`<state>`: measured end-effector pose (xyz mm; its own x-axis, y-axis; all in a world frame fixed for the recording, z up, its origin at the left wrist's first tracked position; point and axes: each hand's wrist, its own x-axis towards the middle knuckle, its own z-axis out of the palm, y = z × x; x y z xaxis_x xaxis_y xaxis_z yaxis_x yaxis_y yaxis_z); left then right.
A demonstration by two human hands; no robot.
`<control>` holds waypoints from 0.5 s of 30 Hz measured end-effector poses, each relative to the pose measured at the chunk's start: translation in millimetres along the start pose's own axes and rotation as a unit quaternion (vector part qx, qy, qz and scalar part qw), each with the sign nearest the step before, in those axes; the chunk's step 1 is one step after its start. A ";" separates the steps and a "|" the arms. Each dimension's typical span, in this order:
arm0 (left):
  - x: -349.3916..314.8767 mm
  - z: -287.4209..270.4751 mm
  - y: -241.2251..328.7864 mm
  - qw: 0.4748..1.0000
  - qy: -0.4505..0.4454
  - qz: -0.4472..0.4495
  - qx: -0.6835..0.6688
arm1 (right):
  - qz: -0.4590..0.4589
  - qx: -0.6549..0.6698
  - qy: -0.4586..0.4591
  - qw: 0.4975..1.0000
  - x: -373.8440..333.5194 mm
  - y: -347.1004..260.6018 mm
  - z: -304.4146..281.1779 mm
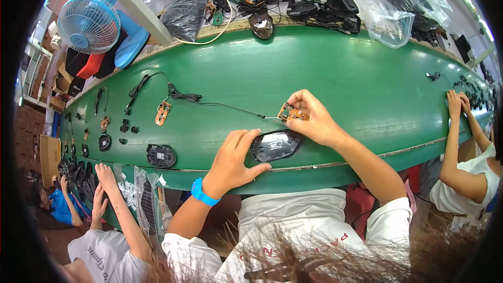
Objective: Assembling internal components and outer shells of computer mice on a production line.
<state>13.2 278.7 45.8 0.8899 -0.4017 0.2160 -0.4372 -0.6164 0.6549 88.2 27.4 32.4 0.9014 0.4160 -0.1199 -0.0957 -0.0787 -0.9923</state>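
Observation:
A black mouse base shell [275, 145] lies inside up near the belt's front edge, with a pale label in its middle. My left hand [233, 158], a blue band at its wrist, straddles the shell's left end, fingers at the far edge and thumb at the near edge. Just beyond the shell, my right hand [316, 121] pinches an orange mouse circuit board [291, 112] between thumb and fingers, raised slightly above the belt. From the board's left side a black cable [230, 107] runs left to a tied bundle [184, 96]. The fingers partly cover the board.
On the green belt [335, 68], to the left, lie another circuit board [163, 112], another base shell [161, 155] and small black parts [124, 125]. Mice, cables and plastic bags [385, 15] line the far ledge. A fan [88, 24] stands far left. Co-workers sit on both sides.

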 end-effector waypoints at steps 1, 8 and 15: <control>-1.3 5.9 0.0 1.000 0.005 0.005 0.003 | -0.002 0.003 -0.007 1.000 0.3 -0.4 0.1; 33.8 54.5 4.6 0.996 0.038 0.075 -0.019 | -0.040 -0.145 0.012 0.988 -12.4 -13.6 -17.4; 50.1 76.3 26.5 0.997 0.067 0.042 -0.020 | -0.068 -0.195 0.025 0.978 -34.1 -25.2 -47.8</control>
<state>36.2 190.7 18.7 0.8615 -0.3543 0.3638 -0.5068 -0.5557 0.6590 80.1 -28.1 63.0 0.9153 0.4021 0.0241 0.1863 -0.3696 -0.9103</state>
